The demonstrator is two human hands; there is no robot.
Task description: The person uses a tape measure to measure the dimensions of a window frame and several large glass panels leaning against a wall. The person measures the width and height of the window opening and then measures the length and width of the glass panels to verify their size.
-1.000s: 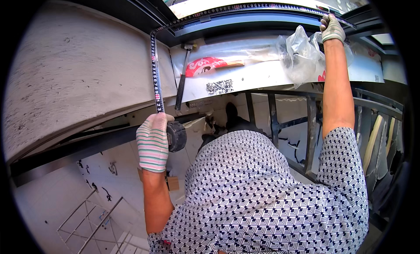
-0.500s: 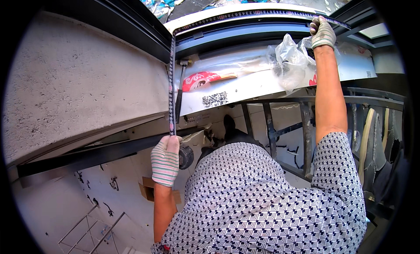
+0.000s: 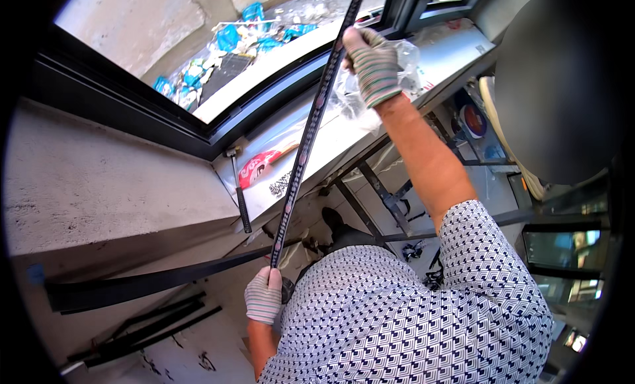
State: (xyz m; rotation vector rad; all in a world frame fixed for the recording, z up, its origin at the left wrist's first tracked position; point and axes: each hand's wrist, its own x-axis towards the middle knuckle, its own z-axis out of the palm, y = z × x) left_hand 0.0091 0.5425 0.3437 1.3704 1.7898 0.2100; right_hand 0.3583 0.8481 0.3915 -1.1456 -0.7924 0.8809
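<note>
A dark tape measure blade (image 3: 305, 146) stretches straight and slanting between my hands, above the window sill. My left hand (image 3: 263, 297), in a striped knit glove, grips its near end low in front of me. The round black tape measure case (image 3: 286, 290) shows partly beside that hand. My right hand (image 3: 375, 66), gloved alike, is closed on the blade farther up, with the blade running on past it to the top edge. Beneath the blade, a red-and-white packet (image 3: 260, 167) lies on the sill, and a clear plastic bag (image 3: 350, 96) sits under my right hand.
A hammer (image 3: 239, 192) rests at the sill's left end, its black handle over the edge. The dark window frame (image 3: 218, 138) borders the sill. Rubbish (image 3: 231, 50) lies outside. Metal bars (image 3: 377, 185) stand below right; a blurred grey oval covers the far right.
The blade has left the window frame, where it bent round the corner, and now runs straight between my hands. My right hand has come left. The view has turned right.
</note>
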